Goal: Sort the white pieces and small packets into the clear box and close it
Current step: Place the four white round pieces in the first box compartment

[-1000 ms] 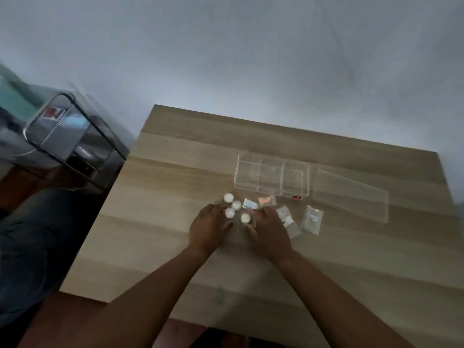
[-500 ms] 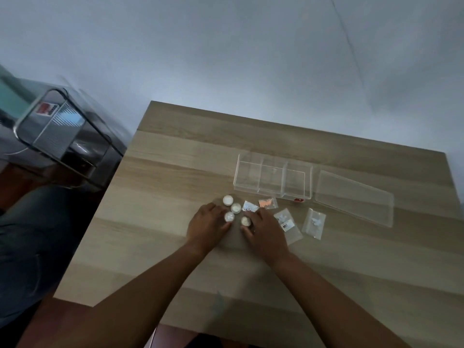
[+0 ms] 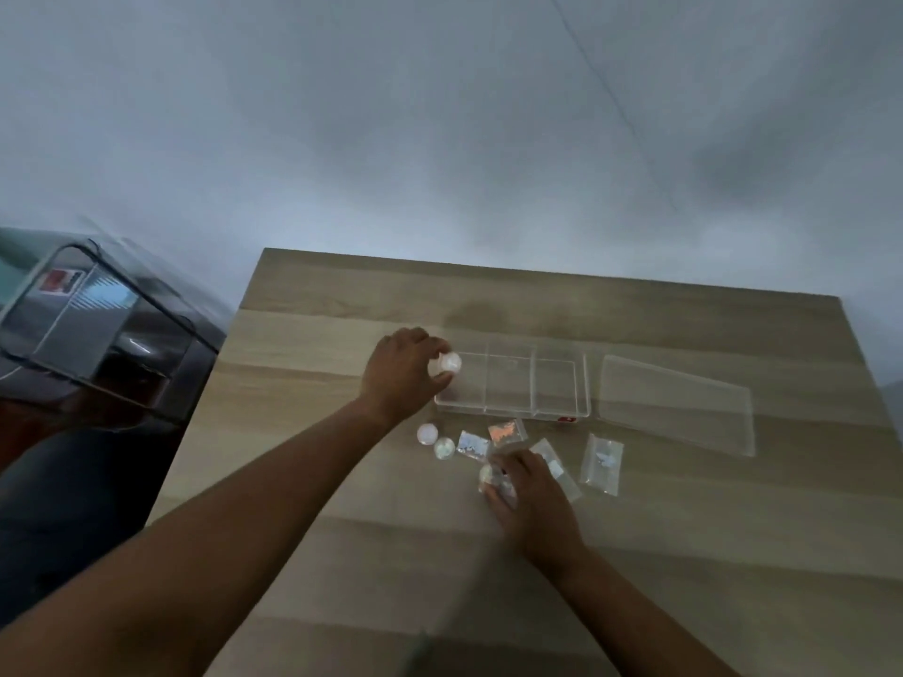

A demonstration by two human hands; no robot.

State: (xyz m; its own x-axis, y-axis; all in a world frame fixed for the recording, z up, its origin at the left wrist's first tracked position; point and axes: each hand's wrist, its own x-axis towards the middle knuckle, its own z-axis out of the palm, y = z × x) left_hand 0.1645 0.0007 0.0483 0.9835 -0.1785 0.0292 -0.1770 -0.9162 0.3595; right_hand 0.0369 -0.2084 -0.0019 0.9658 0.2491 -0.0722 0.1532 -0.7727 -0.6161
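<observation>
Left hand (image 3: 401, 369): I see it pinching a white piece (image 3: 445, 364) over the clear box's (image 3: 513, 409) left compartment.
Right hand (image 3: 530, 500): fingers closed on another white piece (image 3: 490, 476) at the counter (image 3: 342, 344).

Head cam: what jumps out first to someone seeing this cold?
The left hand, holding a white piece in its fingers at the left end of the clear box, mid-table. The box's lid lies off, flat on the table to its right. Nearer the person, the right hand rests on another white piece, with two more pieces and several small packets scattered beside it.
</observation>
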